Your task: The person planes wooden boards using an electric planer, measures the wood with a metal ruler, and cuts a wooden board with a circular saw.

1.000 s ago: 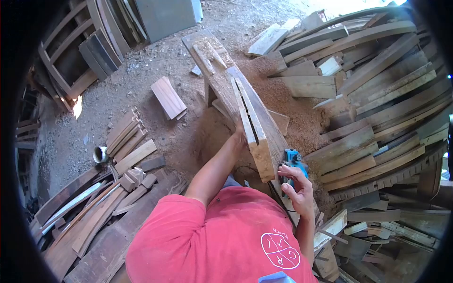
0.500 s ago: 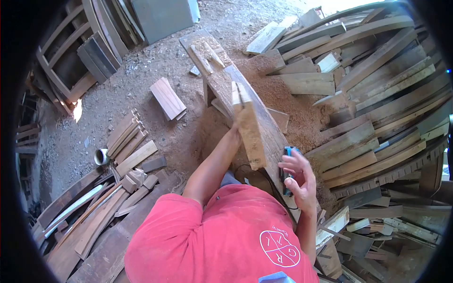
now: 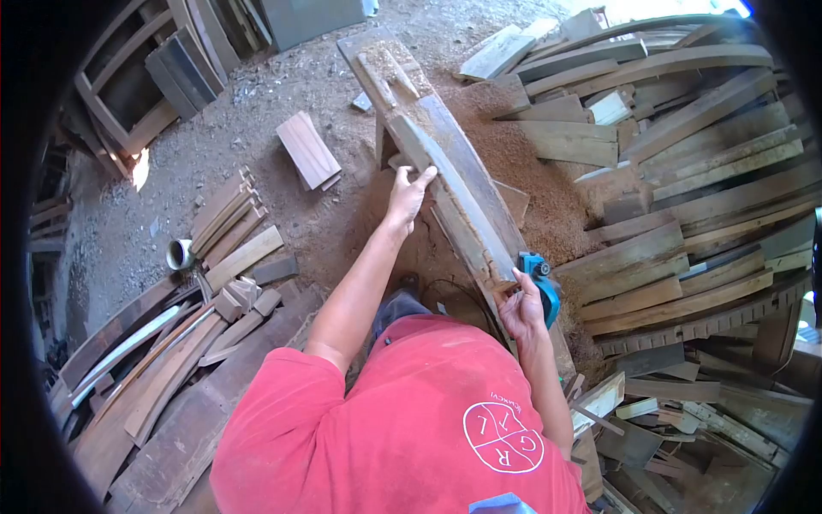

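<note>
A long curved wooden piece (image 3: 462, 207) lies along the narrow wooden bench (image 3: 490, 184). On its left edge, partway up, my left hand (image 3: 408, 195) grips it between thumb and fingers. My right hand (image 3: 521, 306) is closed on its near end, with some fingers hidden beneath. Just right of that hand, the blue power tool (image 3: 543, 287) rests on the bench, partly covered by the hand. Sawdust and a slotted wooden block (image 3: 383, 90) are at the far end of the bench.
Curved boards (image 3: 676, 231) are piled along the right. More offcuts (image 3: 171, 368) lie at the lower left, near a white pipe (image 3: 180, 254). Two short boards (image 3: 308, 151) sit on the ground left of the bench. Wooden frames (image 3: 128, 77) stand at the upper left.
The wooden piece has turned over and come down along the bench. My left hand has shifted up and left on it. My right hand has moved from above the power tool to the piece's near end.
</note>
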{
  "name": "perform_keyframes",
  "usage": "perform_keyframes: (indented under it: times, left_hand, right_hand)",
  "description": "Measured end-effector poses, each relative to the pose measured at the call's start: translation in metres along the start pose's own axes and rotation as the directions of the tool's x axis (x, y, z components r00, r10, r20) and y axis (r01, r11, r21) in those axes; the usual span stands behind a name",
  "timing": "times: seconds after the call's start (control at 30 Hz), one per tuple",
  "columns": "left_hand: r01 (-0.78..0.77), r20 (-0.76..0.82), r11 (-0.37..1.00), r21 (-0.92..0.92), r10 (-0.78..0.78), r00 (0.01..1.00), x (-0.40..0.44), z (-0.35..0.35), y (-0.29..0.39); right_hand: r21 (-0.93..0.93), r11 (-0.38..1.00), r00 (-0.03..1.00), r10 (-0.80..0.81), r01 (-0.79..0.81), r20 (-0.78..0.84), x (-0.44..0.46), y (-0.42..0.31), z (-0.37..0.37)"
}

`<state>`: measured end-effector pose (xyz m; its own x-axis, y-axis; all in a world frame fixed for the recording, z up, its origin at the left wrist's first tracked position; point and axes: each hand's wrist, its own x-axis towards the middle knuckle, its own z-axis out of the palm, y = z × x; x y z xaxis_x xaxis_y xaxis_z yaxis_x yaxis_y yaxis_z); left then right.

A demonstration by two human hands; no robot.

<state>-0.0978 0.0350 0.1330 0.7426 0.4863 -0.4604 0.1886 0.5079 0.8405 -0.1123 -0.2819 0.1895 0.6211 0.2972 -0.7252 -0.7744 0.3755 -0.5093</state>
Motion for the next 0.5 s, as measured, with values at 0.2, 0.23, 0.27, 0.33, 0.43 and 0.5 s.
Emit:
perform_keyframes:
  times: [0.2, 0.23, 0.27, 0.33, 0.43, 0.5]
  left_hand:
    - [-0.001, 0.103, 0.995, -0.097, 0.011, 0.995, -0.009, 0.011, -0.005]
    - [-0.006, 0.163, 0.981, -0.196, 0.039, 0.986, -0.008, 0.010, -0.006]
    - [-0.005, 0.166, 0.981, -0.193, 0.038, 0.985, -0.007, 0.007, -0.006]
    - [0.080, 0.290, 0.966, -0.244, -0.006, 0.957, -0.009, 0.001, 0.003]
    - [0.195, 0.336, 0.903, -0.382, -0.061, 0.940, -0.027, 0.003, 0.030]
    - [0.221, 0.304, 0.891, -0.397, -0.100, 0.948, -0.018, 0.002, 0.034]
  right_hand:
    - [0.007, 1.000, 1.000, -0.006, 0.006, 0.013, -0.014, -0.005, 0.017]
    - [-0.009, 1.000, 0.999, 0.007, -0.007, 0.033, -0.015, -0.005, 0.020]
    - [-0.025, 0.999, 0.998, 0.022, -0.020, 0.054, -0.016, -0.005, 0.022]
    - [-0.039, 0.999, 0.998, 0.024, -0.022, 0.062, -0.020, -0.005, 0.027]
    - [-0.040, 0.998, 0.994, 0.042, -0.039, 0.104, -0.032, -0.010, 0.041]
    - [-0.024, 0.998, 0.989, 0.053, -0.050, 0.137, -0.040, -0.018, 0.052]
